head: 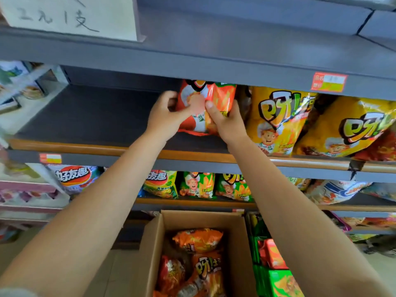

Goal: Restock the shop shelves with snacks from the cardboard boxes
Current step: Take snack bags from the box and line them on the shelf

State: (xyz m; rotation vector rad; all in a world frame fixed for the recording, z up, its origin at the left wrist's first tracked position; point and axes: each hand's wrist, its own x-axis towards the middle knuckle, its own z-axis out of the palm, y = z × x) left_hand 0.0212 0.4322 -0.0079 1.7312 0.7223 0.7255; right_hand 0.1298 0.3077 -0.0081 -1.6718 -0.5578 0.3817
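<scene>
We are at the placing step. Our left hand [166, 113] and right hand [225, 121] both grip the orange snack bag [211, 97] upright on the shelf [90, 116], just left of the yellow bags [276, 121]. Next move, in our judgement: seat it, release, then reach down to the cardboard box [154, 249].

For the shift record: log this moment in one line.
left hand: grips orange snack bags | right hand: grips same | location: middle shelf | cardboard box: bags remain

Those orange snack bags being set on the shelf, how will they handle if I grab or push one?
The glossy orange foil snack bags look puffed, so probably light and squashy. Both hands steady them, which suggests they tip easily. The shiny film may be slippery.
</scene>
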